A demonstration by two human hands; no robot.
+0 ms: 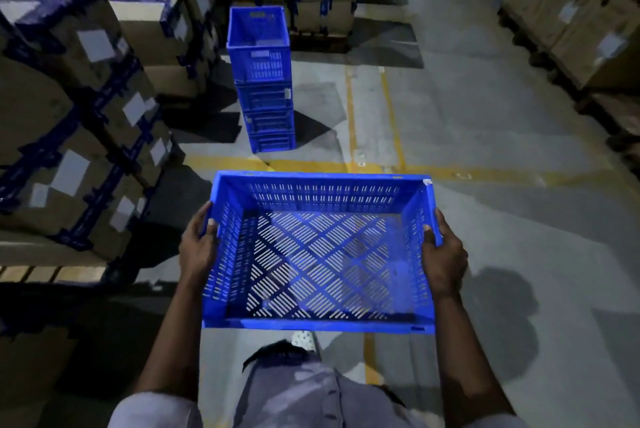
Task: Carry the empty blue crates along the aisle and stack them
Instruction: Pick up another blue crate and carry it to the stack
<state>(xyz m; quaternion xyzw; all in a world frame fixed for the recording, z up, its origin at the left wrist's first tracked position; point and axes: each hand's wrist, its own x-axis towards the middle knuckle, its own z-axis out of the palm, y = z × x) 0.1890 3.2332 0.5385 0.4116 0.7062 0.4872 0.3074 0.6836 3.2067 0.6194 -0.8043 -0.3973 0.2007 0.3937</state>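
Taped cartons [69, 116] wall the aisle left of the fingers [202, 214]. Ahead of the fingers and a little left, a stack of blue crates [263, 81] stands on the floor [485, 185], seemingly four high. Between the fingers hangs the empty crate [318, 254], held level: left hand [197, 247] and right hand [445, 261] each clasp a short wall, thumbs hooked over the rim. This is the carrying step; next calls for walking up, lifting above the top rim and seating it square
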